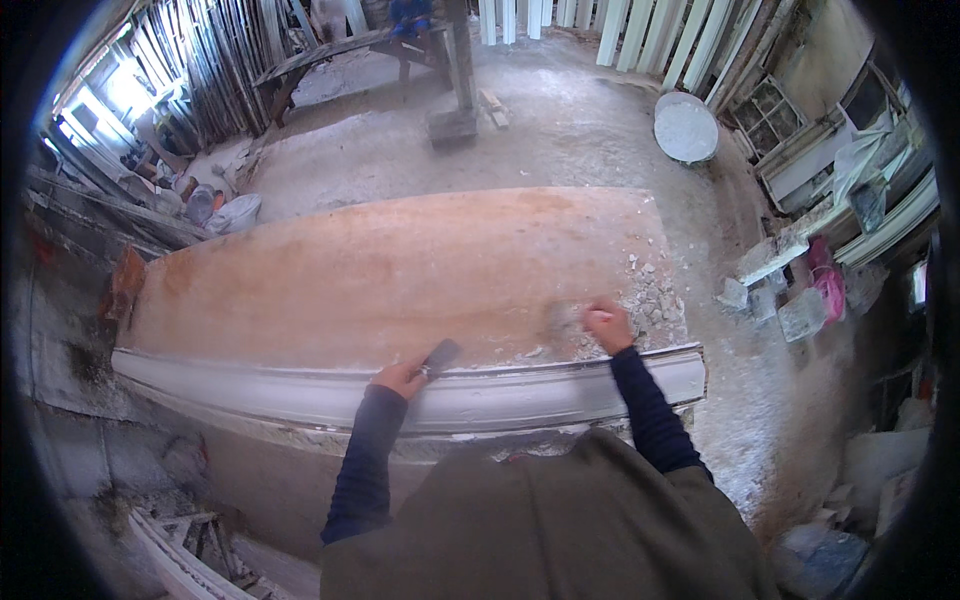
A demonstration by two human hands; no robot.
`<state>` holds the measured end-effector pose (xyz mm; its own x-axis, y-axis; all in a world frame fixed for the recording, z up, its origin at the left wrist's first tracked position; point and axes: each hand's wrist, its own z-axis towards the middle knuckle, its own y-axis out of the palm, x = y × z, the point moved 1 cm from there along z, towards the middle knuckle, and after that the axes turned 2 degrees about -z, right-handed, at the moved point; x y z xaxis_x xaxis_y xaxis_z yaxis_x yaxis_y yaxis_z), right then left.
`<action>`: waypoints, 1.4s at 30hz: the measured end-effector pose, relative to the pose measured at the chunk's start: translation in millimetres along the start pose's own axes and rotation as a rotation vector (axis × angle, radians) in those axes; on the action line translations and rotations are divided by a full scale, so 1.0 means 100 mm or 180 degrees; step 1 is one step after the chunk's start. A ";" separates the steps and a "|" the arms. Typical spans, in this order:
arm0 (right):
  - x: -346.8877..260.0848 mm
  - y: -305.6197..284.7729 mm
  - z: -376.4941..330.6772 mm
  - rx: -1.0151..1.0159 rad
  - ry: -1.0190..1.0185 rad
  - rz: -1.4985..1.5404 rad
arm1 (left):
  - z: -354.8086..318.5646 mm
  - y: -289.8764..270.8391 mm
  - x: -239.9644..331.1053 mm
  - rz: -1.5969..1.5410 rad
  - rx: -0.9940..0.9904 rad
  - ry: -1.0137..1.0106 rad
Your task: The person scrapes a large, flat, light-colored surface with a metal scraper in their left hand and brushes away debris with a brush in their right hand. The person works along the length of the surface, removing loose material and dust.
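Observation:
A long wooden work table (380, 270) stretches across the view, with a white plaster moulding (520, 398) lying along its near edge. My left hand (402, 379) is closed around a flat, dark grey scraper (440, 358), whose blade points up and right just beyond the moulding. Over at the right end of the table, my right hand (609, 326) is closed on a tool (568, 320) smeared by motion, so its kind is unclear. Beside that hand lies a heap of broken plaster crumbs (655, 300).
Past the table, a wooden post (458, 80) stands on the dusty floor (560, 130). A round whitish disc-like object (686, 128) rests to the far right. White mouldings (665, 35) lean at the back; plastic bags (803, 313) lie at right. A frame (185, 555) occupies the lower left.

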<state>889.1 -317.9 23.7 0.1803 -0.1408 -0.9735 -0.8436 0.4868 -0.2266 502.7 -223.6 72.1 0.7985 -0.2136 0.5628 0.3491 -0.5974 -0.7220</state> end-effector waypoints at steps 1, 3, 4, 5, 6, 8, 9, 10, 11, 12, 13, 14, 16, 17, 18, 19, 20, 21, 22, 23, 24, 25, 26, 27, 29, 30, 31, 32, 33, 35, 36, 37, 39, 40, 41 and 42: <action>-0.03 -0.32 -0.01 0.0052 -0.0102 -0.0337 | -0.03 0.00 0.02 0.0001 0.0017 -0.0067; 0.09 -0.93 -0.02 0.0392 -0.0448 -0.1217 | -0.02 -0.01 0.04 0.0019 0.0015 -0.0136; 0.04 -1.04 -0.04 0.0533 -0.0319 -0.1459 | -0.01 -0.01 0.03 0.0068 0.0038 -0.0160; -0.08 -1.10 -0.08 0.0673 -0.0193 -0.1684 | -0.02 -0.01 0.02 0.0131 0.0071 -0.0188; -0.17 -1.08 -0.10 0.0741 -0.0275 -0.1747 | -0.03 -0.01 0.00 0.0191 0.0102 -0.0213; -0.32 -1.00 -0.20 0.0938 -0.0375 -0.1918 | -0.01 0.02 -0.02 0.0034 0.0231 0.0043; -0.20 -0.87 -0.21 0.0838 -0.0525 -0.1523 | 0.00 0.03 -0.03 -0.0055 0.0294 0.0172; -0.06 -0.68 -0.24 0.0751 -0.0661 -0.1109 | 0.01 0.02 0.00 -0.0151 0.0236 0.0188; -0.20 -0.33 -0.32 0.0486 -0.0775 -0.1185 | 0.00 0.00 0.03 -0.0238 0.0197 0.0176; -0.34 -0.02 -0.39 0.0105 -0.0758 -0.0847 | 0.01 -0.01 0.07 -0.0330 0.0146 0.0192; -0.27 0.25 -0.41 -0.0321 -0.0780 -0.0674 | 0.04 0.01 0.08 -0.0168 0.0130 0.0255; -0.05 0.52 -0.43 -0.0354 -0.0821 -0.0578 | 0.09 0.03 0.05 -0.0008 0.0115 0.0319; -0.07 0.77 -0.48 -0.0403 -0.1648 -0.1476 | 0.14 0.07 -0.03 0.0136 0.0186 0.0426; -0.17 0.71 -0.48 -0.0504 -0.1320 -0.1373 | 0.15 0.08 -0.07 0.0120 0.0255 0.0498; -0.29 0.58 -0.45 -0.0608 -0.0993 -0.1262 | 0.16 0.08 -0.10 0.0104 0.0326 0.0565; -0.42 0.42 -0.43 -0.0686 -0.0657 -0.1157 | 0.17 0.08 -0.08 0.0096 0.0299 0.0579; -0.49 0.21 -0.40 -0.0722 -0.0572 -0.1427 | 0.18 0.07 -0.06 0.0082 0.0273 0.0593; -0.53 -0.03 -0.37 -0.0768 -0.0491 -0.1689 | 0.18 0.06 -0.05 0.0071 0.0257 0.0596; -0.56 -0.26 -0.35 -0.0663 -0.0519 -0.1821 | 0.19 0.07 -0.06 0.0072 0.0265 0.0623; -0.56 -0.47 -0.33 -0.0559 -0.0549 -0.1957 | 0.20 0.08 -0.08 0.0071 0.0277 0.0651; -0.53 -0.66 -0.32 -0.0319 -0.0632 -0.2223 | 0.22 0.08 -0.09 0.0069 0.0281 0.0691; -0.50 -0.85 -0.31 -0.0077 -0.0713 -0.2485 | 0.23 0.09 -0.08 0.0007 0.0220 0.0706; -0.43 -1.07 -0.29 -0.0014 -0.0647 -0.2706 | 0.23 0.10 -0.06 -0.0063 0.0161 0.0728; -0.37 -1.19 -0.28 0.0045 -0.0574 -0.2911 | 0.23 0.10 -0.05 -0.0119 0.0098 0.0740; -0.51 -1.22 -0.30 0.0292 -0.0482 -0.3083 | 0.25 0.13 -0.09 -0.0022 0.0079 0.0759; -0.57 -1.22 -0.32 0.0421 -0.0431 -0.3175 | 0.27 0.14 -0.11 0.0023 0.0066 0.0775; -0.57 -1.18 -0.36 0.0540 -0.0579 -0.2810 | 0.29 0.14 -0.10 0.0051 0.0041 0.0841; -0.53 -1.04 -0.38 0.0639 -0.0732 -0.2431 | 0.31 0.15 -0.11 0.0084 0.0023 0.0885; -0.50 -0.88 -0.40 0.0735 -0.0884 -0.2053 | 0.32 0.15 -0.11 0.0114 0.0007 0.0929; -0.47 -0.32 -0.45 0.0504 -0.1323 -0.1632 | 0.34 0.08 0.01 0.0085 -0.0185 0.0896; -0.42 0.01 -0.49 0.0343 -0.1102 -0.1345 | 0.36 0.03 0.06 0.0069 -0.0287 0.0884; -0.28 0.32 -0.50 0.0156 -0.1034 -0.1353 | 0.40 -0.01 0.07 0.0042 -0.0300 0.0877; -0.14 0.82 -0.51 -0.0062 -0.1251 -0.1256 | 0.46 -0.07 0.05 -0.0032 -0.0303 0.0833; -0.16 0.85 -0.51 -0.0198 -0.1212 -0.1342 | 0.47 -0.10 0.02 -0.0015 -0.0264 0.0794; -0.25 0.85 -0.51 -0.0341 -0.1186 -0.1428 | 0.48 -0.14 -0.02 -0.0001 -0.0212 0.0753; -0.34 0.84 -0.50 -0.0489 -0.1162 -0.1509 | 0.48 -0.18 -0.05 0.0013 -0.0157 0.0707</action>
<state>787.1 -315.3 39.8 0.6920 0.0059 -0.7219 -0.6877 0.3098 -0.6566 515.6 -174.6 63.0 0.6705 -0.3778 0.6385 0.3171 -0.6321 -0.7070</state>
